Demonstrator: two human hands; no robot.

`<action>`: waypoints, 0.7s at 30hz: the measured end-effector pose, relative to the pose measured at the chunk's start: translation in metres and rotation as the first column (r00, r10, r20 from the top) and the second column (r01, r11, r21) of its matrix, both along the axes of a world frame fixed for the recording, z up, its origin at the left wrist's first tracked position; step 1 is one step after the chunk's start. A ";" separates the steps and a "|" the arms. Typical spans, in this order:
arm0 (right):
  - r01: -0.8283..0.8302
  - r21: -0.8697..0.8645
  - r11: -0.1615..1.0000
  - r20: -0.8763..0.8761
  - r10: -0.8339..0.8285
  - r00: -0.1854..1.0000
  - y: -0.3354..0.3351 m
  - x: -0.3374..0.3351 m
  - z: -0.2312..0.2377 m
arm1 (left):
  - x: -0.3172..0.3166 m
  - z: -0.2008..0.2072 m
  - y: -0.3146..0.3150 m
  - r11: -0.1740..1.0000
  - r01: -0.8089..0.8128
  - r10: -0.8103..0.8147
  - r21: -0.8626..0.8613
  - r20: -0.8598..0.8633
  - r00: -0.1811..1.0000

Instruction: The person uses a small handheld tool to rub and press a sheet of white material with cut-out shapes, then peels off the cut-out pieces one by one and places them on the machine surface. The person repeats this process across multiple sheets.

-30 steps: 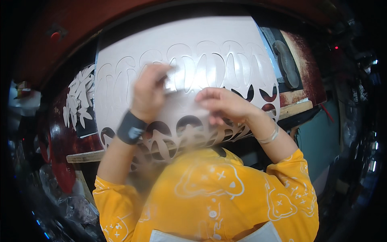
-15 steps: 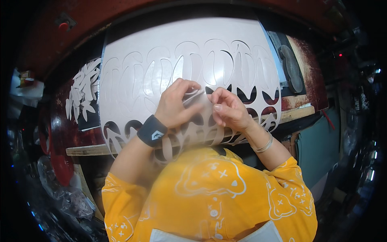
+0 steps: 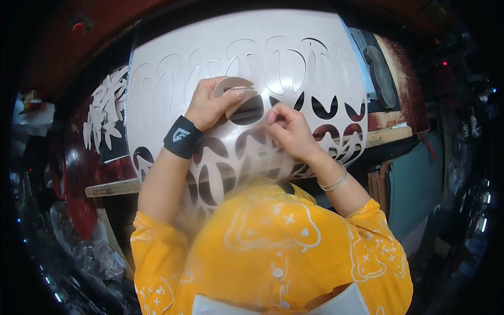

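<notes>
A large pale pinkish-white sheet (image 3: 231, 29), scored with rows of curved shapes, drapes over the table's near edge. My left hand (image 3: 207, 102), in a black wristband, is closed on a pale curved cut-out piece (image 3: 233, 83), thumb on top. That piece is raised above a dark hole in the sheet. Just right of the hole, my right hand (image 3: 291, 131) has its fingers curled in against the sheet; whatever they grip is hidden. Several emptied openings show toward the near edge, while the farther shapes still sit in the sheet.
Loose pale cut pieces (image 3: 107, 107) lie heaped at the left. A dark sole-shaped piece (image 3: 379, 76) rests on the right side. A wooden strip (image 3: 386, 137) runs along the near table edge. Clear plastic bags (image 3: 100, 257) sit low at left, and a red button (image 3: 79, 27) is at far left.
My left hand has moved up and left, lifting the curved piece out and leaving a dark hole. My right hand has stayed near its place, its fingers now curled tighter.
</notes>
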State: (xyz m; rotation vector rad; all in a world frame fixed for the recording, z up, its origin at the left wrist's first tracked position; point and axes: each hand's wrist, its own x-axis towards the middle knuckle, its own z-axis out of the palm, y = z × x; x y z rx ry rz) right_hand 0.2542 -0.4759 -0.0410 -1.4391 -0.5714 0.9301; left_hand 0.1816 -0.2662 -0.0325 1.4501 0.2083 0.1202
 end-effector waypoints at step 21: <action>-0.153 0.159 0.975 -0.686 0.221 0.693 0.048 -0.010 0.026 | -0.063 0.005 0.009 0.462 -0.221 -0.039 0.859 0.269 0.962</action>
